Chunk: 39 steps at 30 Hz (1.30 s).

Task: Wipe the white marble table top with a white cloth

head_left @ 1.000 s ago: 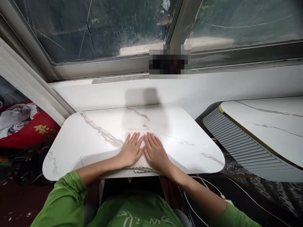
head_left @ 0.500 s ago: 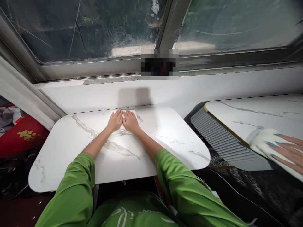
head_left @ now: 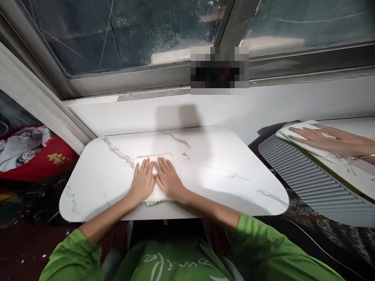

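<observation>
A folded white cloth lies on a white marble-patterned tabletop, a little left of its middle. Flat on the cloth rests my left hand, fingers stretched out and pointing away from me. My right hand presses beside it in the same way, its thumb side close to the left. Neither hand grips the cloth; both are open, palms down. The cloth's far edge shows just past my fingertips, and its near edge shows below my wrists.
To the right, another person's hands lie on a white cloth over a second table with a ribbed grey side. A window frame and low white wall stand behind. A red bag with grey fabric is at left.
My hands have slid the cloth toward me, from the table's far edge to nearer the front. The other person's hands and cloth have moved to their table's far corner. The view has shifted.
</observation>
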Motion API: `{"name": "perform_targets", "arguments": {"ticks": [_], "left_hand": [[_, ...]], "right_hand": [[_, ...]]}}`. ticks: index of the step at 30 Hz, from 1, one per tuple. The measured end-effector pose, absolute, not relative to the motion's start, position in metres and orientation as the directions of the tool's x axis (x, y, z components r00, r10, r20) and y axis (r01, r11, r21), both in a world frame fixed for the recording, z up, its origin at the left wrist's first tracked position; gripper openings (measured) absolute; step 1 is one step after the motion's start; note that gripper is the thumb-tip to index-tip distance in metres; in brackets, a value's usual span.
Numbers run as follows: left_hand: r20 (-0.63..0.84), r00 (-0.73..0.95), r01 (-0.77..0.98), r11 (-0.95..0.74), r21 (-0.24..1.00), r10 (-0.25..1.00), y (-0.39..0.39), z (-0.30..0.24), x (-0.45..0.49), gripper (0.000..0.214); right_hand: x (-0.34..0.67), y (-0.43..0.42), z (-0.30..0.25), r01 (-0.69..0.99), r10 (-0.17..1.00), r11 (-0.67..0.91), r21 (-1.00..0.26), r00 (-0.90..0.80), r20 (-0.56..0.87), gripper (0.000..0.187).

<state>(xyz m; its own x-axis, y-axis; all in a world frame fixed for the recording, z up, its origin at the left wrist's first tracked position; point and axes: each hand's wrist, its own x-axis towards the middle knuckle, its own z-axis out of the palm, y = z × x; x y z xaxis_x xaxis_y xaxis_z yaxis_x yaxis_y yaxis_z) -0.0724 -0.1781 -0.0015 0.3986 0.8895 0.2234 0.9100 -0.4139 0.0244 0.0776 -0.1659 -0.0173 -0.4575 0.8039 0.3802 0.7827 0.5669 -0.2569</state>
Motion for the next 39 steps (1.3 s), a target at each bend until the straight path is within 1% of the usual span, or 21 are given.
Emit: {"name": "perform_targets", "arguments": {"ticks": [3, 6, 9, 12, 16, 18, 21, 26, 30, 31, 34, 36, 39], "left_hand": [[0.230, 0.434, 0.893, -0.450, 0.016, 0.871, -0.222, -0.002, -0.083, 0.052], [0.210, 0.454, 0.881, -0.471, 0.039, 0.866, -0.231, -0.002, -0.096, 0.053], [0.169, 0.456, 0.877, -0.474, 0.082, 0.874, -0.198, 0.002, -0.113, 0.051], [0.148, 0.445, 0.878, -0.463, 0.125, 0.883, -0.140, 0.005, -0.134, 0.050], [0.149, 0.370, 0.910, -0.391, 0.141, 0.917, -0.067, 0.009, -0.148, 0.046], [0.159, 0.331, 0.925, -0.354, 0.140, 0.930, -0.047, 0.011, -0.147, 0.045], [0.177, 0.303, 0.935, -0.328, 0.135, 0.936, -0.038, 0.011, -0.142, 0.044], [0.188, 0.265, 0.948, -0.291, 0.127, 0.946, -0.065, 0.006, -0.119, 0.046], [0.183, 0.243, 0.959, -0.264, 0.103, 0.953, -0.121, -0.001, -0.084, 0.050], [0.179, 0.266, 0.954, -0.285, 0.091, 0.947, -0.138, -0.002, -0.074, 0.051], [0.157, 0.403, 0.906, -0.417, 0.071, 0.902, -0.188, -0.003, -0.049, 0.055], [0.146, 0.480, 0.867, -0.493, 0.074, 0.865, -0.210, -0.002, -0.036, 0.056], [0.124, 0.535, 0.832, -0.547, 0.091, 0.836, -0.219, 0.000, -0.022, 0.057]], "right_hand": [[0.075, -0.207, -0.017, 0.744, 0.768, 0.619, -0.253, -0.506, 0.392, 0.053], [0.067, -0.216, -0.018, 0.728, 0.754, 0.640, -0.247, -0.531, 0.387, 0.054], [0.049, -0.187, -0.019, 0.740, 0.766, 0.628, -0.240, -0.532, 0.362, 0.056], [0.024, -0.134, -0.018, 0.777, 0.804, 0.580, -0.246, -0.496, 0.328, 0.056], [-0.002, -0.063, -0.015, 0.809, 0.844, 0.520, -0.273, -0.438, 0.310, 0.056], [-0.007, -0.041, -0.014, 0.815, 0.852, 0.507, -0.281, -0.422, 0.311, 0.055], [-0.006, -0.029, -0.016, 0.809, 0.844, 0.514, -0.284, -0.418, 0.336, 0.054], [0.017, -0.051, -0.020, 0.794, 0.825, 0.543, -0.273, -0.444, 0.348, 0.052], [0.058, -0.098, -0.021, 0.750, 0.778, 0.615, -0.244, -0.526, 0.344, 0.052], [0.071, -0.114, -0.022, 0.732, 0.758, 0.640, -0.234, -0.550, 0.351, 0.052], [0.106, -0.165, -0.024, 0.708, 0.721, 0.676, -0.205, -0.578, 0.382, 0.054], [0.123, -0.194, -0.025, 0.732, 0.733, 0.654, -0.190, -0.552, 0.396, 0.054], [0.138, -0.213, -0.026, 0.776, 0.766, 0.605, -0.179, -0.506, 0.396, 0.057]]}}
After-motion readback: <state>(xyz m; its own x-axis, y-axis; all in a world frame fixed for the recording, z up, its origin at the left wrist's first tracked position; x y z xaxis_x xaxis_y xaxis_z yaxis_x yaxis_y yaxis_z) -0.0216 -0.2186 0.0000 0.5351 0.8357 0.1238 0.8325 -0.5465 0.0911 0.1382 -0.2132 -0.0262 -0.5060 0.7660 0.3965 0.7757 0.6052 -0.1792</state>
